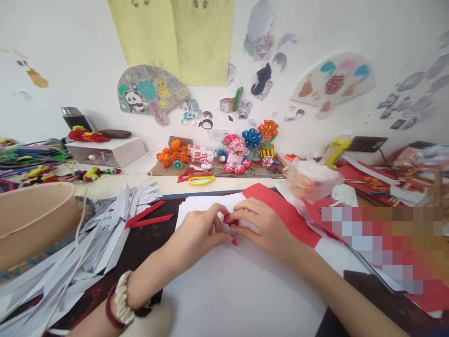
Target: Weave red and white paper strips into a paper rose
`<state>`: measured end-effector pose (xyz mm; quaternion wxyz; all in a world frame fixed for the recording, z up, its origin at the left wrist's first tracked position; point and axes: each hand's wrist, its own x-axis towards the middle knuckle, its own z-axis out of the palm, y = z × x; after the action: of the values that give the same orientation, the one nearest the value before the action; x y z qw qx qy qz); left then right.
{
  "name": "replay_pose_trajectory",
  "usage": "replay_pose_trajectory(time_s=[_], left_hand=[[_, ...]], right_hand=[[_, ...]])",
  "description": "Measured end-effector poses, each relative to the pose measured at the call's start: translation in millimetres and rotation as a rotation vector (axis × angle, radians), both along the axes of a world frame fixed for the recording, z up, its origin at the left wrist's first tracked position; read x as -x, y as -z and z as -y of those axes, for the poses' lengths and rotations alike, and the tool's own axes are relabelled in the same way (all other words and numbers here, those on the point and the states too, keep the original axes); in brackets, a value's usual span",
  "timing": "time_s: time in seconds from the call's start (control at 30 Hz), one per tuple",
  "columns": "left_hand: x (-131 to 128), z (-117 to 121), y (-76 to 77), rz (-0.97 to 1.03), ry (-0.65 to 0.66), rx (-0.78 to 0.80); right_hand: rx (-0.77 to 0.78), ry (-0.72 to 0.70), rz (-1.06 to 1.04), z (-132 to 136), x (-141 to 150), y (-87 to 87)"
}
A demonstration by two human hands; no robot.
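Observation:
My left hand (196,234) and my right hand (266,224) meet at the middle of the desk over a white sheet (238,285). Both pinch a small folded piece of red paper (231,223), whose pointed tip sticks out below the fingers. The fingertips of both hands are pressed together on it. My left wrist wears a beaded bracelet (121,299).
A heap of white paper strips (105,220) and two red strips (150,216) lie left. A tan bowl (31,215) sits far left. Red sheets (280,206), a plastic cup (310,180), yellow-handled scissors (199,178) and pipe-cleaner flowers (245,145) stand behind.

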<state>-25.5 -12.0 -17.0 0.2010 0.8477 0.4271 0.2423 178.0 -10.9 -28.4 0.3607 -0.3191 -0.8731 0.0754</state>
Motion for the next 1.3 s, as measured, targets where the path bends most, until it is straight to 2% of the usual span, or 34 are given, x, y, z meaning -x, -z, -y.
replay_pose_trajectory(time_s=[0.2,0.33,0.73,1.07,1.3], left_hand=[[0.7,3.7,0.1,-0.109,-0.015,-0.264],[-2.5,5.5,0.9,-0.13,0.008,-0.297],[-2.0,1.1,7.0,-0.072,-0.044,-0.184],[-0.1,-2.2,6.7,-0.001,-0.067,-0.073],[-2.0,-1.4,7.9,-0.001,0.003,-0.071]], right_hand=[[-0.021,-0.01,0.015,0.0,-1.7,-1.1],[-0.002,-0.001,0.004,0.5,-1.8,-2.5],[0.14,-0.023,-0.067,1.1,-2.6,-2.3],[0.164,-0.019,-0.081,1.2,-1.8,-2.6],[0.182,-0.028,-0.107,-0.1,-1.1,-0.8]])
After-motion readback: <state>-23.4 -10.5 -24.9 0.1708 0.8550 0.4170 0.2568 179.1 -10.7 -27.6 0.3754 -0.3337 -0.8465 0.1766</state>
